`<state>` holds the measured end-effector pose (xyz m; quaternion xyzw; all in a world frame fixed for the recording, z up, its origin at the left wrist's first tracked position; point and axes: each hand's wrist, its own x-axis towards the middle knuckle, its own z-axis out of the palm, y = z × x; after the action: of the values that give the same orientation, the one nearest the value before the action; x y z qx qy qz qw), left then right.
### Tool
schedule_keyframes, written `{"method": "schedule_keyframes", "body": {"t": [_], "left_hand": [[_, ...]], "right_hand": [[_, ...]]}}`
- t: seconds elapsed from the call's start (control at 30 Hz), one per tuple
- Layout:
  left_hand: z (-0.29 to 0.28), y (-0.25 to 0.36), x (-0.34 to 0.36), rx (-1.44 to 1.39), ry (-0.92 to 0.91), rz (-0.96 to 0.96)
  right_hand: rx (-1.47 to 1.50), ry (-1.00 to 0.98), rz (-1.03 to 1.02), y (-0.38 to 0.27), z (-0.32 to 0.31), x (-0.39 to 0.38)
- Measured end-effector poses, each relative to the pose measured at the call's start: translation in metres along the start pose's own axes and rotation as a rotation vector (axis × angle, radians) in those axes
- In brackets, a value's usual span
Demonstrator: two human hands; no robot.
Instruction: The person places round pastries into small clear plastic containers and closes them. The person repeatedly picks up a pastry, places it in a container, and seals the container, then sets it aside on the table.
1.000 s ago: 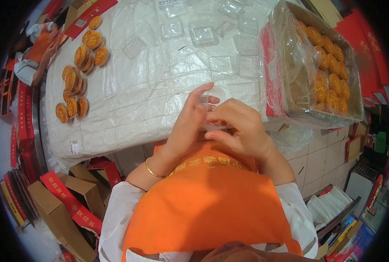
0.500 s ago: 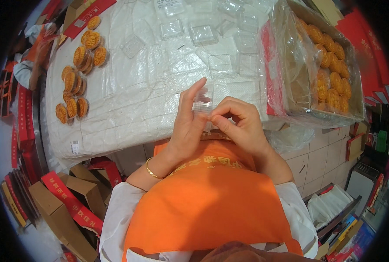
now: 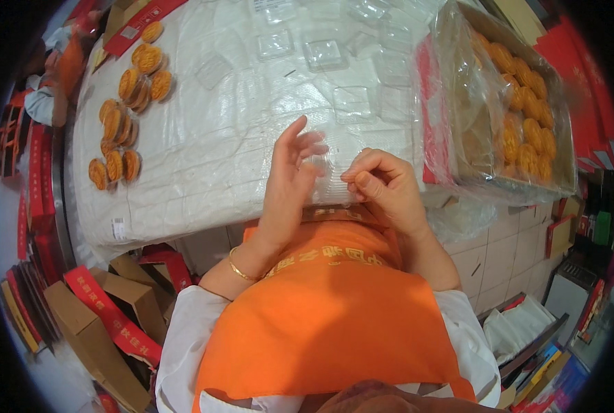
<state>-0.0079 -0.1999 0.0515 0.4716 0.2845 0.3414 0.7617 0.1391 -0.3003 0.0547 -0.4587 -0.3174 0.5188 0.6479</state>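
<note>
At the table's near edge stands a nested stack of clear plastic trays (image 3: 334, 180), its ridged edges lying between my two hands. My left hand (image 3: 292, 180) is beside the stack's left side, fingers apart and slightly curled, somewhat blurred. On the other side, my right hand (image 3: 388, 184) has thumb and fingertips pinched close to the stack; whatever they hold is too small or too transparent to make out. Farther up the table lie loose clear plastic trays (image 3: 324, 55), several of them. Mooncakes (image 3: 114, 165) in clear wrapping sit in small groups at the left.
An open cardboard box (image 3: 458, 131) lined with plastic holds many mooncakes at the right. A white woven sheet (image 3: 203, 151) covers the table. Brown cartons (image 3: 86, 330) stand below left. Another person's arm (image 3: 62, 76) shows at the far left.
My left hand's fingers have loosened and spread away from the tray stack. The right hand has drawn slightly to the right, still pinched. The stack's ridged edges show more widely between the hands.
</note>
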Motion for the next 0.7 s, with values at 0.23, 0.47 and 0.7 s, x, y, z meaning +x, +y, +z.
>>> {"method": "schedule_keyframes", "body": {"t": [0.23,0.47,0.7], "left_hand": [[-0.039,-0.004,0.013,-0.336,-0.354,-0.372],[-0.03,-0.006,0.008,-0.59,-0.445,-0.399],[-0.029,-0.009,0.007,-0.417,-0.354,-0.33]], "right_hand": [[0.191,0.023,0.05,0.014,-0.019,0.002],[0.387,0.038,0.127,0.036,-0.022,0.003],[0.384,-0.036,0.133,0.02,-0.014,0.006]]}}
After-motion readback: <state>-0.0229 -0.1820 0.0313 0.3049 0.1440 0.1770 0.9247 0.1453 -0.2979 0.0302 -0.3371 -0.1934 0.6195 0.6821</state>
